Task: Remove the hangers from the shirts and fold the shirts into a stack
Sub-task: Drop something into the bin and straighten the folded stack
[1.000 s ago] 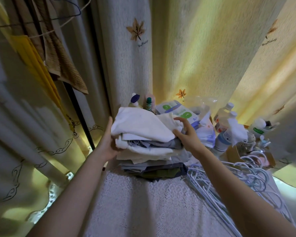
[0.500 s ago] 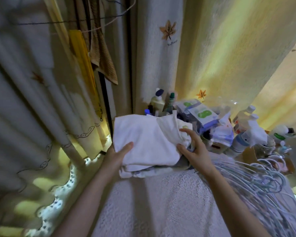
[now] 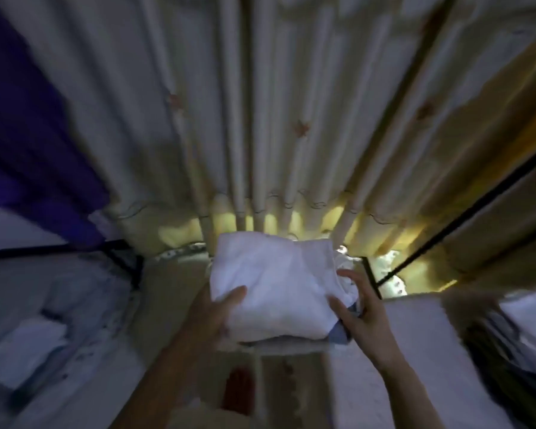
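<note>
Head view | stack of folded shirts (image 3: 276, 286) is held at centre, before the curtain (image 3: 260, 119) | left hand (image 3: 217, 317) and right hand (image 3: 362, 314) are clasped on its near corners | step judged: stack being carried | next: a flat spot is needed.

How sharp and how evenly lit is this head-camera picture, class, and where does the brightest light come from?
Head view: motion blur smears everything, edges worst; the stack of folded shirts and both hands, left hand and right hand, stay readable. Dim overall; yellow light glows under the curtain hem. Wide-angle bending fans the folds.
</note>
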